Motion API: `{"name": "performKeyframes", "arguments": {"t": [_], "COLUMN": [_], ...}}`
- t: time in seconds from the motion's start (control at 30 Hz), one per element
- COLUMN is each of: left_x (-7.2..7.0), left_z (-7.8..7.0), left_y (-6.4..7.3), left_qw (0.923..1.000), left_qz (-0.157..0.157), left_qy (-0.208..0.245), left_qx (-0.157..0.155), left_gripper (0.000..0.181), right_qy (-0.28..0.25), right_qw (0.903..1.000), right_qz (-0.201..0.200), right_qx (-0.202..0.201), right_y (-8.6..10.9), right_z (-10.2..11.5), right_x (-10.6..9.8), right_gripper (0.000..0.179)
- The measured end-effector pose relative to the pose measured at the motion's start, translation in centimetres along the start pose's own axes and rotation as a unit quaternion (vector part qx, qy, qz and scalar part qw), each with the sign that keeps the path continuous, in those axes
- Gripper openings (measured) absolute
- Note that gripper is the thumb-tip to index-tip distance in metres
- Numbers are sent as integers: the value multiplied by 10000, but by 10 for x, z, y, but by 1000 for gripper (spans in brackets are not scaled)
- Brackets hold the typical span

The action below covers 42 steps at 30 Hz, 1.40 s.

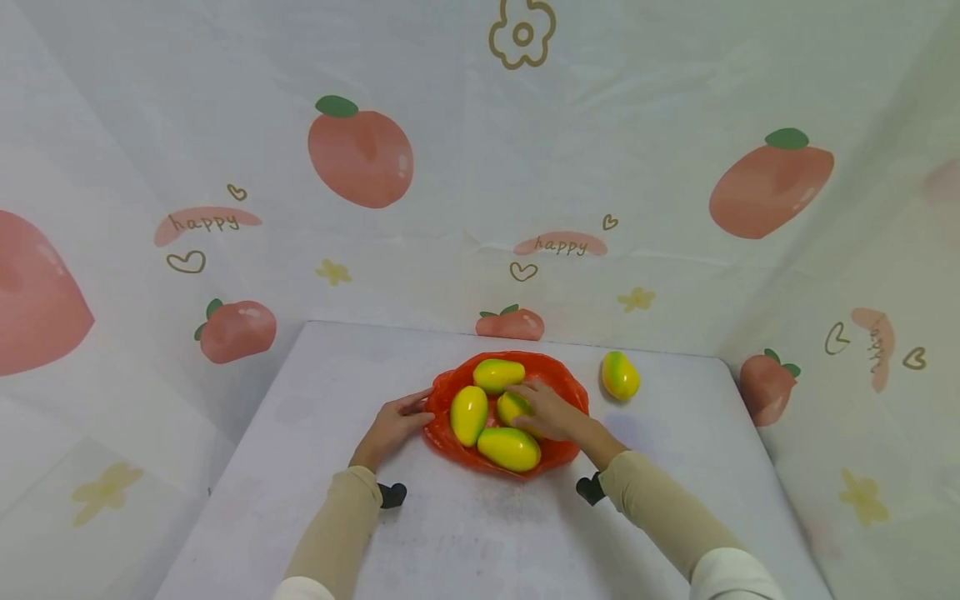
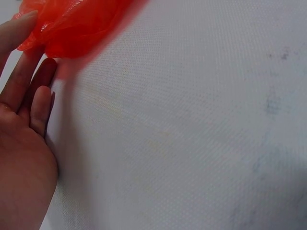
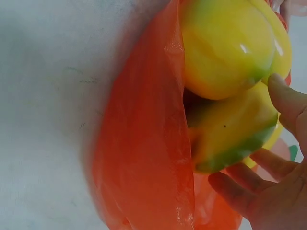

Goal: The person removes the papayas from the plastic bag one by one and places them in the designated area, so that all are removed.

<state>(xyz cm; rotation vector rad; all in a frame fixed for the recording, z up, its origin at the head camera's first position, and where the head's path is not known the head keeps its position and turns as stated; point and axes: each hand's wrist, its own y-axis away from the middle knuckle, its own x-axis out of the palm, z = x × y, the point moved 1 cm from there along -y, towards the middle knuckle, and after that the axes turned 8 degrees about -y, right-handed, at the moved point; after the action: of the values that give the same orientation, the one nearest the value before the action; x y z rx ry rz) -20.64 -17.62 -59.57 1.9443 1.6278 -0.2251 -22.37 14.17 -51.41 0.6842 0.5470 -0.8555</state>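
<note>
A red plastic bag (image 1: 555,367) lies spread wide on the table with several glossy yellow-green mangoes in it. Over one mango (image 3: 235,134) at the bag's right side is my right hand (image 1: 551,410), its thumb on one side and fingertips at the other, holding it. Around it in the bag lie an upper mango (image 1: 498,377), a left mango (image 1: 468,415) and a front mango (image 1: 510,449). My left hand (image 1: 393,425) holds the bag's left edge, thumb above and fingers below (image 2: 21,76). Outside the bag, at the back right, lies a lone mango (image 1: 620,376).
The white table (image 1: 450,533) runs back to a fabric wall (image 1: 450,167) printed with peaches, hearts and flowers. Similar fabric hangs at both sides. A small black heart-shaped piece (image 1: 392,496) sits at the left wrist, another black piece (image 1: 590,489) at the right.
</note>
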Motion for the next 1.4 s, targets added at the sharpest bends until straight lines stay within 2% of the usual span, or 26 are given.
{"name": "performKeyframes", "arguments": {"t": [0.47,0.8,0.97,1.27,1.4], "left_x": [2,4,5,6,3], "left_z": [1,-4,-3,-3,0], "left_y": [-3,-1,-2,-3,-2], "left_qw": [10000,9999,9999,9998,9999], "left_qz": [-3,27,3,87,-10], "left_qy": [38,159,124,192,108], "left_qx": [-19,-26,18,34,81], "left_gripper": [52,51,50,51,51], "right_qy": [153,165,192,281,274], "right_qw": [9998,9997,9994,9980,9963], "right_qz": [-115,-184,-192,-498,-592], "right_qx": [-24,-79,-201,-281,-554], "right_y": [-4,0,5,12,11], "right_z": [-6,-5,-2,0,2], "right_x": [7,6,4,-4,-8], "right_gripper": [65,65,65,64,63]}}
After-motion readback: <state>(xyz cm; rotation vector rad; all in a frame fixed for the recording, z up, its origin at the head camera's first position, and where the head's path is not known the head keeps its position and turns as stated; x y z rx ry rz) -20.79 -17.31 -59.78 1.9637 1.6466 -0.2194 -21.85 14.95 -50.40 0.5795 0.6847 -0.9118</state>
